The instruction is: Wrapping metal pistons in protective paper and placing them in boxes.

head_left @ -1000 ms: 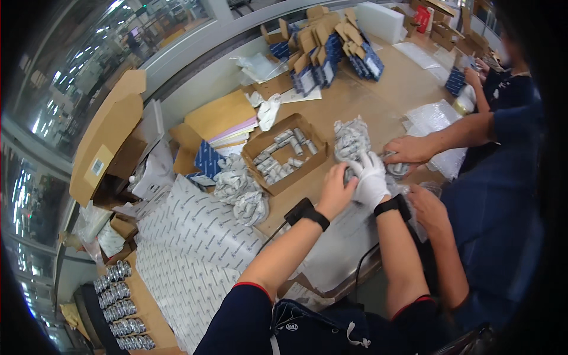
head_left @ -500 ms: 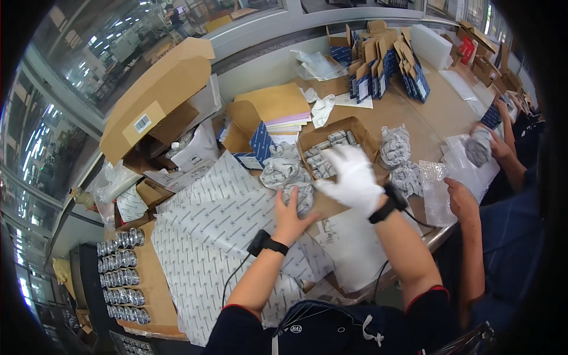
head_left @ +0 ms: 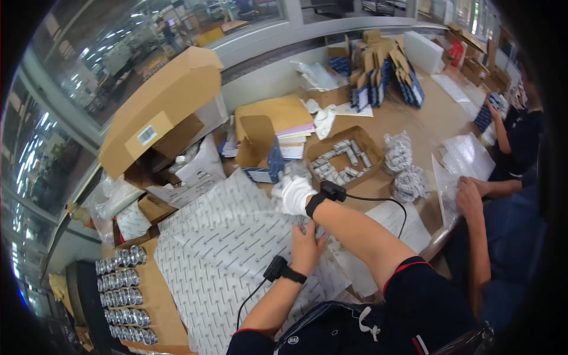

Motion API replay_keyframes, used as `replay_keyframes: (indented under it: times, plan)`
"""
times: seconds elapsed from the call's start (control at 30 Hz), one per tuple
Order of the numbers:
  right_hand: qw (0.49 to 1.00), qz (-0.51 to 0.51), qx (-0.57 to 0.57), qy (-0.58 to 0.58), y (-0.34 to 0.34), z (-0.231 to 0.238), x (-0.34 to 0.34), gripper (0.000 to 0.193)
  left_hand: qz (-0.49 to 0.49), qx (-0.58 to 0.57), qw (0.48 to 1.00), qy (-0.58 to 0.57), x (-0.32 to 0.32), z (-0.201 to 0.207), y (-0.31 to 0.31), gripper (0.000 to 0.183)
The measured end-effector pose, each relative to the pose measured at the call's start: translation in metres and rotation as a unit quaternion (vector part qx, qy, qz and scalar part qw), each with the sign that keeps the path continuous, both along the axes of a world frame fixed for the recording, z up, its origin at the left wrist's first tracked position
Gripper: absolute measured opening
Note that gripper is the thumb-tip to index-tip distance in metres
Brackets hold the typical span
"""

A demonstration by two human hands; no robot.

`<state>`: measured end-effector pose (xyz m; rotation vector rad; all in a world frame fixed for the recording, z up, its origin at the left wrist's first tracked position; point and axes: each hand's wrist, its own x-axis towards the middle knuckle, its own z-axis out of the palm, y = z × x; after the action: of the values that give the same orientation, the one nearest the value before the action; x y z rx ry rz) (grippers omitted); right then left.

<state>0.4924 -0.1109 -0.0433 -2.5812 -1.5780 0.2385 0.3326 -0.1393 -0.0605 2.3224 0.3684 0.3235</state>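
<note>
My right hand (head_left: 294, 194), in a white glove, reaches across to the left and lies over the crumpled paper-wrapped bundles (head_left: 296, 170). Its fingertips are hidden, so its grip does not show. Just nearer to me, my bare left hand (head_left: 306, 245) has its fingers curled at the edge of the printed wrapping paper (head_left: 219, 236); what they close on is hidden. Beyond my hands stands an open blue-and-brown carton (head_left: 260, 151). To its right, a shallow brown box (head_left: 370, 145) holds several small metallic cylinders (head_left: 349, 152).
Rows of shiny metal parts (head_left: 121, 278) stand at the left. A large cardboard box (head_left: 160, 112) is behind them. Two wrapped bundles (head_left: 408, 180) sit right of the shallow box. Folded blue cartons (head_left: 378, 77) stand at the back. A co-worker's hands (head_left: 470, 192) handle clear wrap at the right.
My gloved right hand has moved left from the box of cylinders to the wrapped bundles. My left hand has shifted nearer and slightly right, its fingers now curled.
</note>
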Motion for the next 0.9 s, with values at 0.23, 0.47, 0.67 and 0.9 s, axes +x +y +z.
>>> replay_keyframes:
  times: [0.23, 0.47, 0.67, 0.9]
  plan:
    - [0.998, 0.037, 0.033, 0.046, -0.094, 0.016, -0.049, 0.041, -0.088, 0.017, 0.995, 0.032, -0.032, 0.005, -0.055, 0.053]
    - [0.991, -0.026, 0.096, -0.084, -0.205, -0.002, -0.023, 0.035, -0.206, -0.008, 0.977, 0.048, -0.002, -0.001, -0.124, 0.055]
    - [0.997, -0.05, 0.029, -0.045, -0.256, 0.014, 0.041, 0.041, -0.203, -0.032, 0.978, -0.032, 0.064, -0.012, -0.166, 0.055]
    - [0.993, -0.095, -0.047, -0.044, -0.276, 0.017, 0.079, 0.049, -0.191, -0.011, 0.98, -0.061, 0.111, -0.022, -0.196, 0.052]
